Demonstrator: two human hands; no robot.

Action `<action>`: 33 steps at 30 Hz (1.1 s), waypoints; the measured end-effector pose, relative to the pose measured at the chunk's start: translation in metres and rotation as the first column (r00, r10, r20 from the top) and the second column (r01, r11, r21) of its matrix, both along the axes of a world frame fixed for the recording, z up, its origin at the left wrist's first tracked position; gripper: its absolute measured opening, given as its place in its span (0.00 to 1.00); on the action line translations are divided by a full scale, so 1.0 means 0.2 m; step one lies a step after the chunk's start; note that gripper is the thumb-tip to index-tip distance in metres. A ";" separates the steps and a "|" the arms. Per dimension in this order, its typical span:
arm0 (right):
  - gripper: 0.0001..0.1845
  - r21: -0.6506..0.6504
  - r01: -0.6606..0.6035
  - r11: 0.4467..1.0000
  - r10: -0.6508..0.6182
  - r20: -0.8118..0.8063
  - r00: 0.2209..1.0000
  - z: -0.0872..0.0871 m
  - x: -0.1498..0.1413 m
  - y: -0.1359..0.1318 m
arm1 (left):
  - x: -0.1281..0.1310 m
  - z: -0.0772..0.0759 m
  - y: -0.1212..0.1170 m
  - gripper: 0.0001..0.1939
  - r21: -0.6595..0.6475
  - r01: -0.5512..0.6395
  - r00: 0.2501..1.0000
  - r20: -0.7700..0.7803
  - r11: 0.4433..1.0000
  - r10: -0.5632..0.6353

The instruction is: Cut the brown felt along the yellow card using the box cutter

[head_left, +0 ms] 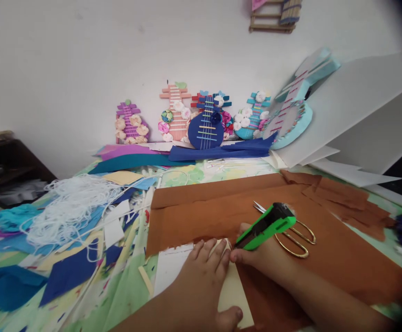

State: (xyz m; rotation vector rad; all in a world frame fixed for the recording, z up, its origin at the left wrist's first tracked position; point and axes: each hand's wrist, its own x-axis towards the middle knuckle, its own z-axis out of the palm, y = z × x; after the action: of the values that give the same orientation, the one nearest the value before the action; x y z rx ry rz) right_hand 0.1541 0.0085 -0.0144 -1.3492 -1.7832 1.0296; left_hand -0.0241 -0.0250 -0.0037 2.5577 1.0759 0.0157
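Observation:
My left hand lies flat with fingers spread, pressing on a cream piece of card. A white sheet shows under and left of that hand. In my right hand is a green and black utility knife, tilted with its front end low by the card's upper right corner. The blade itself cannot be made out. Beneath and around the right hand spreads a large brown sheet. Scissors with gold handles rest on it, partly hidden behind the knife.
Tangled white cord and blue paper scraps cover the table's left side. Small decorated paper instruments lean on the back wall. At right stand a larger light-blue guitar shape and big white sheets.

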 end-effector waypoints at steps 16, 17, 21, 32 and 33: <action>0.20 -0.108 -0.012 0.994 0.001 -0.098 0.995 0.01 0.02 0.00 | 0.03 0.07 -0.01 0.41 -0.032 -0.014 0.998 -0.064 0.999 0.012; 0.20 -0.111 -0.010 0.994 -0.001 -0.099 0.995 0.01 0.02 0.00 | 0.03 0.07 -0.01 0.40 -0.029 -0.014 0.998 -0.066 0.999 0.012; 0.18 -0.083 -0.034 0.996 0.028 -0.070 0.997 0.01 0.02 0.00 | 0.02 0.06 0.00 0.38 -0.014 0.002 0.998 -0.065 1.000 -0.003; 0.15 -0.103 -0.032 0.994 0.033 0.016 0.999 0.03 -0.01 -0.03 | 0.01 0.04 0.00 0.40 0.012 0.022 0.998 -0.057 1.000 -0.021; 0.15 -0.097 -0.029 0.995 0.030 0.007 1.000 0.03 -0.01 -0.02 | 0.01 0.04 0.00 0.40 0.017 0.023 0.999 -0.048 1.000 -0.022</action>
State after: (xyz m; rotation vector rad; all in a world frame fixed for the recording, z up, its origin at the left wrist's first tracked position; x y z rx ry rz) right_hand 0.1527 0.0038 -0.0090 -1.3911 -1.7840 1.1412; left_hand -0.0224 -0.0248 0.0041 2.5977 1.0685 -0.0424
